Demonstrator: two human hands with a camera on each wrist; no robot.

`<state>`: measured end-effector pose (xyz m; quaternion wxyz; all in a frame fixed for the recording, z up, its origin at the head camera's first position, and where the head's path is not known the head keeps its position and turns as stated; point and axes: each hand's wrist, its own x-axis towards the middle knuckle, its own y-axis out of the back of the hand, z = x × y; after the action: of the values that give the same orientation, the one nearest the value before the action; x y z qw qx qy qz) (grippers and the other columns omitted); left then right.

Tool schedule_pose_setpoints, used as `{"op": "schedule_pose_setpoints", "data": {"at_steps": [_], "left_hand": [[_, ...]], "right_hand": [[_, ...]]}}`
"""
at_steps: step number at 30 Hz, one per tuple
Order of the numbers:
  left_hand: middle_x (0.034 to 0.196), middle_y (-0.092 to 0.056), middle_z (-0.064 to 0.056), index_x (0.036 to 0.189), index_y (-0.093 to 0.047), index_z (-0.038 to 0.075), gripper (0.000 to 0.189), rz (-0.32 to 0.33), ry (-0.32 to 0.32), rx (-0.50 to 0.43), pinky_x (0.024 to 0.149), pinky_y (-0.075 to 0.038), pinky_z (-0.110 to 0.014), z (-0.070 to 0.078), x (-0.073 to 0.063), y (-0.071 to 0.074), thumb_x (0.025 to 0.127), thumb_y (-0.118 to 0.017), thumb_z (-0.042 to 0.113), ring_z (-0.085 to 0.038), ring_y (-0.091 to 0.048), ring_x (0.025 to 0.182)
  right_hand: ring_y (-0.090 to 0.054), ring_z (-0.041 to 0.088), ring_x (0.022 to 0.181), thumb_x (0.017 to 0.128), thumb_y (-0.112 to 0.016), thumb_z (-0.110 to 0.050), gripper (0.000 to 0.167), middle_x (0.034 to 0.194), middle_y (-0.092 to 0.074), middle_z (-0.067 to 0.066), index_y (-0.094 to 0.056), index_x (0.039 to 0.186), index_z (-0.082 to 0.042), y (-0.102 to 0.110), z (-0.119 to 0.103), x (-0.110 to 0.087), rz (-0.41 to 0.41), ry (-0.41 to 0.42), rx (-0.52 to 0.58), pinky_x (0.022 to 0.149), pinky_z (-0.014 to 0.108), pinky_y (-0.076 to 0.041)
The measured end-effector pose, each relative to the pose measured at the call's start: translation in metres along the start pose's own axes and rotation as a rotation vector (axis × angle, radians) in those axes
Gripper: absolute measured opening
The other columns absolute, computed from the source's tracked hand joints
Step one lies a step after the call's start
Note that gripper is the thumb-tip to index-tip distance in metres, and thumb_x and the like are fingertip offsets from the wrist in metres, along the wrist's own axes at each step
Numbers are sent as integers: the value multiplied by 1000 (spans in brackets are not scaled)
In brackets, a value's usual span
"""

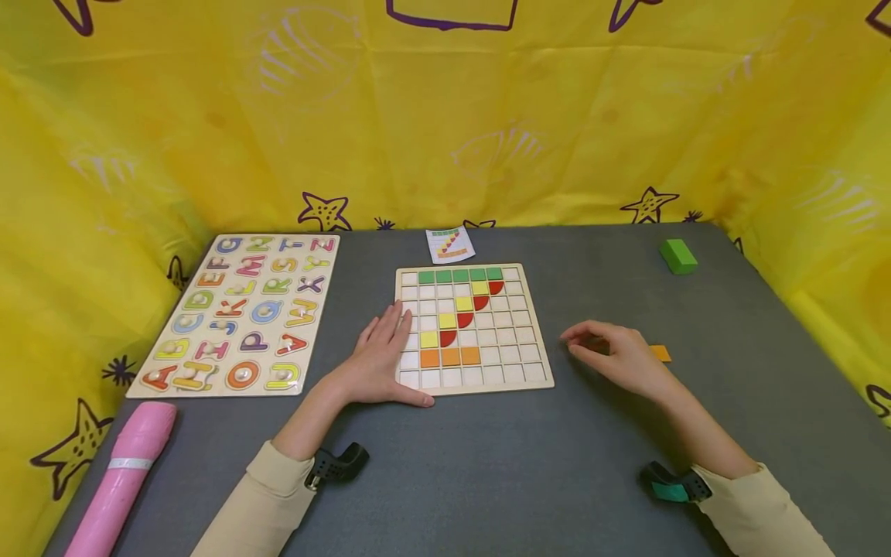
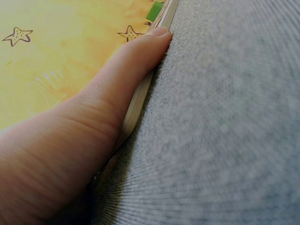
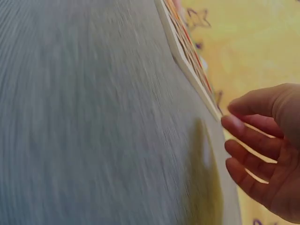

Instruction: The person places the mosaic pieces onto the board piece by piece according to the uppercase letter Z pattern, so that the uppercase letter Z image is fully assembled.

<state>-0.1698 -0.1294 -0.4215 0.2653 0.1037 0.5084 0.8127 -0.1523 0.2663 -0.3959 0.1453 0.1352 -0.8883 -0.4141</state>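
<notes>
A wooden grid board (image 1: 511,333) lies flat in front of me. Green squares (image 1: 460,275) line its top row, yellow squares (image 1: 446,320) and red quarter-rounds (image 1: 464,319) step down diagonally, and three orange squares (image 1: 451,357) sit low on it. My left hand (image 1: 376,360) rests on the board's left side, fingers spread and straight, thumb along the front edge. Right of the board hovers my right hand (image 1: 619,356), its fingers loosely bent and holding nothing; in the right wrist view thumb and fingertips are apart. An orange tile (image 1: 660,353) shows partly behind that hand.
A small pattern card (image 1: 450,245) lies behind the grid board. To the left are an alphabet peg puzzle (image 1: 233,325) and a pink cylindrical object (image 1: 132,472). One green block (image 1: 678,257) stands at the back right. Yellow cloth (image 1: 445,116) surrounds the grey table (image 1: 501,472).
</notes>
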Motion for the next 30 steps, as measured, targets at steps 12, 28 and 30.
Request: {"op": "schedule_pose_setpoints", "data": {"at_steps": [12,28,30], "left_hand": [[162,9,-17,155,-3,0,137,-11,10,5,116,1,-49,0,0,1,64,-74,74,-28,7,148],[162,9,-17,155,-4,-1,137,-8,7,11,116,1,-49,0,0,-1,64,-75,73,-28,7,148],[162,9,-16,155,-3,-1,137,-8,7,10,116,1,-49,0,0,-1,64,-75,73,-28,7,148]], "right_hand": [[-46,48,109,89,-68,-6,27,115,-60,28,-65,114,3,50,37,-34,20,-74,-170,89,61,-30],[-60,39,97,89,-71,-13,34,115,-57,26,-65,118,1,48,37,-30,-37,-202,-170,79,50,-47],[-61,37,97,88,-72,-12,32,113,-59,24,-66,117,0,43,35,-26,-34,-177,-164,77,48,-49]]}}
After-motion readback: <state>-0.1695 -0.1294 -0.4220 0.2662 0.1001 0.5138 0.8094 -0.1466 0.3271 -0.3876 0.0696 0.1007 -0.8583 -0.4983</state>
